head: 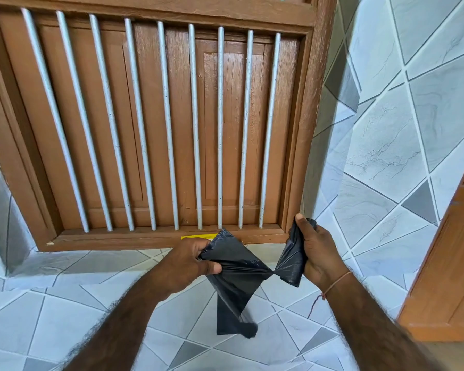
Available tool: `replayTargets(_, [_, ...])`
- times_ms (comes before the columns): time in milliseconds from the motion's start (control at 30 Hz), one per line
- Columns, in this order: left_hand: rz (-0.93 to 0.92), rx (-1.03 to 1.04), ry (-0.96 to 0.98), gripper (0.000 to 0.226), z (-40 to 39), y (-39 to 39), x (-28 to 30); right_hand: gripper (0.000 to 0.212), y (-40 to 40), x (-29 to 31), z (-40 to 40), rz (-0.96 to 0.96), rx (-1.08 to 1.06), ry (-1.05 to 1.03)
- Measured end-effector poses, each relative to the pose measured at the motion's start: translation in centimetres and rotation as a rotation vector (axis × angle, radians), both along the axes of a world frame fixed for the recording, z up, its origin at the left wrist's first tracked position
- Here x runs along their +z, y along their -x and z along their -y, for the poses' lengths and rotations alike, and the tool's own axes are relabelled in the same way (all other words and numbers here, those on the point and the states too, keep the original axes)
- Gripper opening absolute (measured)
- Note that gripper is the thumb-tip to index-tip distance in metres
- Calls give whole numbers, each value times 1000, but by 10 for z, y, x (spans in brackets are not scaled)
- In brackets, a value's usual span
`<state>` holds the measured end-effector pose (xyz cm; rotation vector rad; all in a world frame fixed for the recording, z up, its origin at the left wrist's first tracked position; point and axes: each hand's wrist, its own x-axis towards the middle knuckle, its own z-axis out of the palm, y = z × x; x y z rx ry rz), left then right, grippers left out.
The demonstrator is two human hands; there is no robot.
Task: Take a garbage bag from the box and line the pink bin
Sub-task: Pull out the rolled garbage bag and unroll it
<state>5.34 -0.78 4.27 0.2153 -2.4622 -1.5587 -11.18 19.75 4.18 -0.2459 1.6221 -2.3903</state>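
Observation:
A black garbage bag (236,277) is stretched between both hands in front of me, pulled to a thin twisted neck in the middle. My left hand (188,261) grips the larger folded part, whose loose end hangs down toward the ledge. My right hand (316,253) grips the smaller rolled part (292,261), thumb up. A sliver of a yellow box (198,236) shows on the ledge behind my left hand. The pink bin is out of view.
A brown wooden window (156,124) with white vertical bars fills the wall ahead. A tiled ledge (65,303) runs below it, and tiled wall (386,129) rises on the right. An orange-brown wooden frame (445,277) stands at the right edge.

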Motion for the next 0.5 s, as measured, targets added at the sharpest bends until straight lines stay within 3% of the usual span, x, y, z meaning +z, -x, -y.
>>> replayTargets(167, [5, 8, 69, 12, 5, -1, -3, 21, -2, 0, -1, -46, 128, -101])
replayTargets(267, [7, 135, 125, 11, 26, -4, -5, 23, -3, 0, -9, -52, 235, -180])
replayTargets(400, [-5, 187, 77, 13, 43, -12, 0, 27, 2, -7, -17, -14, 241, -244])
replayTargets(500, [-3, 195, 18, 15, 43, -10, -4, 31, 5, -17, -11, 131, 161, -173])
